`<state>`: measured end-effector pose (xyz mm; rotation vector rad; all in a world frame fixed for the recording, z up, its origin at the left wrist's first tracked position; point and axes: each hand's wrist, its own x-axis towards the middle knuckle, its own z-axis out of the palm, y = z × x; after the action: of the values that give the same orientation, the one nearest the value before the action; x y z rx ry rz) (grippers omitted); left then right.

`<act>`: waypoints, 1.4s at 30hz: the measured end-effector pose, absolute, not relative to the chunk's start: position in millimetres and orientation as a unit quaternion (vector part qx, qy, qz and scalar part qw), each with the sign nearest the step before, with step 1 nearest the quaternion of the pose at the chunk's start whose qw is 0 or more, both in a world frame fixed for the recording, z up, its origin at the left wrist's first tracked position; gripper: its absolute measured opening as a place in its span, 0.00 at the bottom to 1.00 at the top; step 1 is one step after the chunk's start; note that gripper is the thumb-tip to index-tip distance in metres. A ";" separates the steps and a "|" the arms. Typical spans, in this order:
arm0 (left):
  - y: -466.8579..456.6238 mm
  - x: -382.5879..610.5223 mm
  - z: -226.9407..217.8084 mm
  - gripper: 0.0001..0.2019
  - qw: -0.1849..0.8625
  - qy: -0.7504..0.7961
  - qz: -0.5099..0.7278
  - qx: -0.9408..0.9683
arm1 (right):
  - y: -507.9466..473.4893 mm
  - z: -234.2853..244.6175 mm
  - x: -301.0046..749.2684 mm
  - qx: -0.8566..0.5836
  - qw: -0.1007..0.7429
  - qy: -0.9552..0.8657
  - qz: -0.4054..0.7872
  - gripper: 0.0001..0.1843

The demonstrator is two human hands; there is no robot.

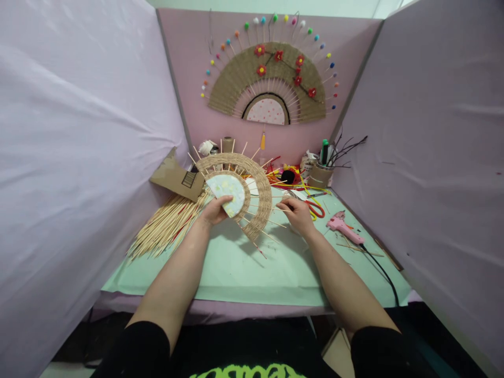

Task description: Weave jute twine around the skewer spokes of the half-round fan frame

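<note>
A half-round fan (263, 195) made of thin wooden sticks with a band of brown twine woven through them is held up above the table, tilted. Its half-circle base has a pale patterned cover (230, 190) edged with twine. My left hand (216, 210) grips this base at its lower left, thumb on the front, other fingers behind. At the fan's right edge, my right hand (296, 211) is closed in a pinch by the bare stick ends. Whether it pinches a stick or a strand of twine is too small to tell.
A bundle of sticks (167, 228) lies left under a cardboard piece (179, 177). Red-handled scissors (317, 209) and a pink glue gun (344, 227) with a black cord lie right. A can (319, 175) of twigs stands behind. A finished fan (271, 63) hangs on the back wall.
</note>
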<state>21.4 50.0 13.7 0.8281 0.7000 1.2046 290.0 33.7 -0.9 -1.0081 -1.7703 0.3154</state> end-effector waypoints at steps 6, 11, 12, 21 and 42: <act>52.7 25.2 14.3 0.27 0.646 0.316 0.564 0.406 | 30.6 1.9 291.2 -0.424 0.545 -0.716 0.106 0.13; 57.3 24.1 12.6 0.24 0.624 0.338 0.577 0.404 | 28.3 4.0 292.9 -0.419 0.567 -0.706 0.067 0.12; 57.8 23.2 12.4 0.23 0.621 0.340 0.578 0.404 | 28.0 4.6 293.8 -0.419 0.569 -0.705 0.059 0.11; 55.9 15.5 14.9 0.19 0.621 0.359 0.566 0.407 | 30.1 11.5 304.0 -0.432 0.581 -0.688 0.034 0.11; 55.6 17.9 11.6 0.19 0.710 0.333 0.501 0.367 | 33.0 1.0 293.5 -0.455 0.466 -0.744 0.149 0.19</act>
<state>17.9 55.6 11.6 0.8146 0.7387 1.1115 293.5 33.0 1.0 -1.1164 -1.8257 0.3663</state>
